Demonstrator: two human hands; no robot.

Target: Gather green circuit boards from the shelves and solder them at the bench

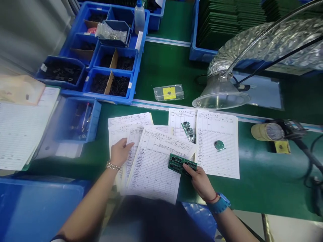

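At nine o'clock, a ruled paper log lies on the green bench mat, beside a small blue bin holding tools too blurred to name; at seven o'clock sits a blue plastic cover; at ten to eleven o'clock, blue compartment bins hold small dark parts, with a plastic squeeze bottle standing beyond them; at eight o'clock, the left hand, wearing a metal bracelet watch, is released and lies palm down on the printed forms, its fingers loosely spread and gripping nothing; at twelve o'clock, a clear bag with a yellow label lies on the mat; at five o'clock, the right hand is closed around the edge of a green circuit board, holding it over the forms, with a blue wristband on its wrist; just above the board, a short strip of small boards rests on a form; at four o'clock, a round green board lies on another form; at two o'clock hangs a foil-ducted fume hood; at one o'clock, stacked boards fill a blue bin; at three o'clock lies a tape roll.
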